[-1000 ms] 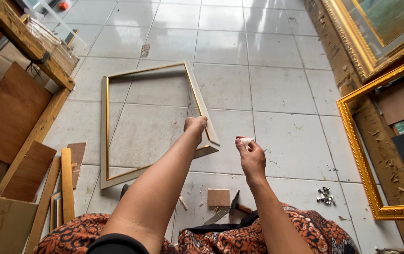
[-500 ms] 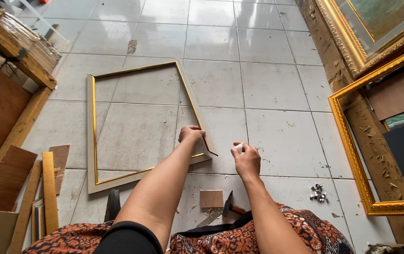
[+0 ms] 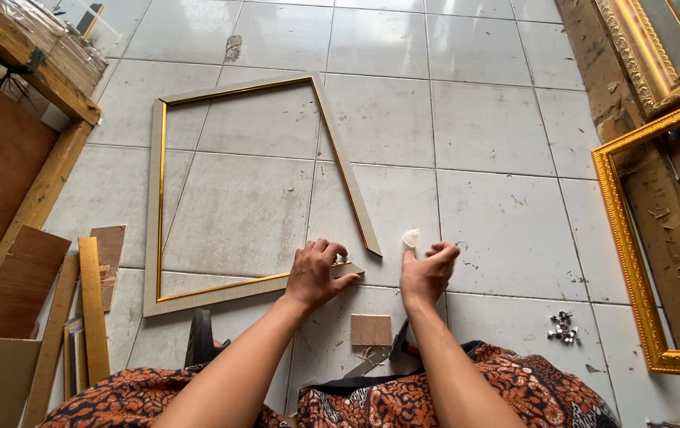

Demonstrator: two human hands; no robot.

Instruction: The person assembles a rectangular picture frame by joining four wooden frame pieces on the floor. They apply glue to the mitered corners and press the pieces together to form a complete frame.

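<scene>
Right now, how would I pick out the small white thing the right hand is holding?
Start at the grey picture frame with gold inner edge on the tiled floor. Past its open near corner, the right hand pinches a small white piece, the only white object there.

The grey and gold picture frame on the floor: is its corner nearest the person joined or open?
Open. The frame lies flat on the tiles, and its right rail ends past the bottom rail, unjoined, beside the left hand.

- A clear plastic-wrapped bundle point(image 3: 66, 43) lies on the wooden bench at the upper left; its contents look pale brown through the wrap.
- No labels, signs or screens show anywhere on the tiled floor or walls.
</scene>
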